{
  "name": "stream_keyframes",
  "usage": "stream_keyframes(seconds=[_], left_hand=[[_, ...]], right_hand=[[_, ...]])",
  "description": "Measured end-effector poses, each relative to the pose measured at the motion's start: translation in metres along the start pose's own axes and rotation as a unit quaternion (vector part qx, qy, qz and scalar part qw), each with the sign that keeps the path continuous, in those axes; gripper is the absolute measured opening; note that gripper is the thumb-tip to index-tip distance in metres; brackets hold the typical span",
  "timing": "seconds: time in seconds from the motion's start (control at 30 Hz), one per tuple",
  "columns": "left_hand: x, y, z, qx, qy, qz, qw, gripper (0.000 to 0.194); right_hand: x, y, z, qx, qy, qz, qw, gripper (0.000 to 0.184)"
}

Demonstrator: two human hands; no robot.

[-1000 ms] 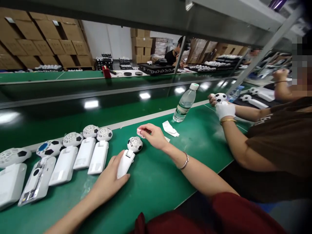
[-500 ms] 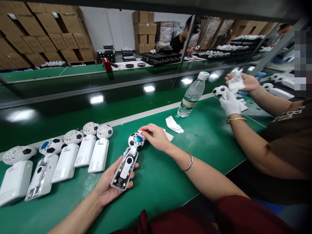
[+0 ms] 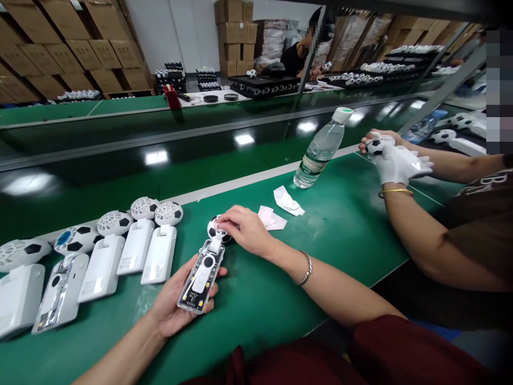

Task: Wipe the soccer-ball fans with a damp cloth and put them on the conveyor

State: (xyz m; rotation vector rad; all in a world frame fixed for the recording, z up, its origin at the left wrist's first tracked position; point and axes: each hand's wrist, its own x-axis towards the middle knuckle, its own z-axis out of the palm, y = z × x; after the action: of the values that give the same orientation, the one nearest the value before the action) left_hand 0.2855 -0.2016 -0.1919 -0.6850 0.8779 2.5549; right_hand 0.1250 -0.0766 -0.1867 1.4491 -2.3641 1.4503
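Observation:
My left hand (image 3: 172, 299) is wrapped round the see-through handle of a handheld fan (image 3: 198, 280) with a soccer-ball head, its circuit board and yellow chips facing up. At that head, my right hand (image 3: 250, 231) pinches a small pale piece of tissue (image 3: 217, 224) against the black-and-white surface. My fingers cover part of the ball. To the left lie several similar white fans (image 3: 160, 255) in a row, with grilled ball heads. One fan (image 3: 60, 291) among them also shows a see-through handle and a blue patch on its head.
Two crumpled tissues (image 3: 288, 201) lie right of my hand, near an upright water bottle (image 3: 318, 152). A co-worker's gloved hand (image 3: 395, 163) holds another ball-headed fan at the right. Behind the green table (image 3: 320, 278) run a dark conveyor belt (image 3: 200, 158) and stacked cartons (image 3: 84, 53).
My right fingers have moved over the ball's face, covering the blue patch seen before. The co-worker's hands have come together round a fan. The camera view has shifted slightly.

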Motion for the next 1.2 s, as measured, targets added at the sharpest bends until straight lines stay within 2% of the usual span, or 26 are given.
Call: stream_keyframes(seconds=[0.1, 0.23, 0.3, 0.4, 0.47, 0.6, 0.67, 0.77, 0.87, 1.03, 1.13, 1.2], left_hand=[[0.0, 0.001, -0.001, -0.005, -0.011, -0.001, 1.0, 0.044], [0.0, 0.001, 0.0, -0.004, -0.004, -0.003, 1.0, 0.046], [-0.001, 0.001, 0.0, 0.006, -0.001, 0.004, 1.0, 0.047], [-0.001, 0.002, 0.0, 0.009, -0.001, 0.006, 1.0, 0.046], [-0.001, 0.002, 0.001, 0.001, 0.0, 0.002, 1.0, 0.044], [0.0, 0.003, 0.005, 0.007, 0.023, -0.004, 1.0, 0.039], [0.0, 0.003, 0.007, 0.016, 0.033, -0.002, 0.999, 0.037], [0.001, 0.003, 0.007, 0.019, 0.037, -0.001, 0.999, 0.036], [0.0, 0.001, 0.005, 0.018, 0.039, -0.005, 0.999, 0.037], [-0.005, 0.006, 0.013, 0.012, 0.068, -0.011, 0.998, 0.036], [0.007, 0.029, 0.028, 0.043, 0.083, 0.001, 0.996, 0.033], [0.029, 0.052, 0.042, 0.111, 0.07, 0.035, 0.991, 0.03]], right_hand=[[0.001, -0.001, 0.0, 0.021, 0.01, 0.039, 0.999, 0.015], [0.0, -0.002, 0.001, 0.008, -0.01, 0.011, 1.0, 0.015], [0.002, 0.0, 0.002, 0.02, -0.003, 0.036, 0.999, 0.015], [0.006, 0.008, 0.002, 0.1, 0.021, 0.107, 0.989, 0.013], [0.008, 0.013, -0.001, 0.186, 0.05, 0.143, 0.971, 0.014], [0.009, 0.012, -0.007, 0.311, 0.094, 0.164, 0.931, 0.016], [0.006, 0.007, -0.009, 0.293, 0.072, 0.154, 0.941, 0.014], [0.0, -0.001, -0.006, 0.168, -0.002, 0.065, 0.984, 0.015], [-0.002, -0.001, -0.001, 0.088, -0.018, 0.0, 0.996, 0.016], [0.007, 0.018, 0.0, 0.081, 0.025, 0.09, 0.992, 0.011], [0.011, 0.029, -0.007, 0.123, 0.098, 0.142, 0.977, 0.019], [0.011, 0.032, -0.014, 0.171, 0.135, 0.164, 0.962, 0.027]])
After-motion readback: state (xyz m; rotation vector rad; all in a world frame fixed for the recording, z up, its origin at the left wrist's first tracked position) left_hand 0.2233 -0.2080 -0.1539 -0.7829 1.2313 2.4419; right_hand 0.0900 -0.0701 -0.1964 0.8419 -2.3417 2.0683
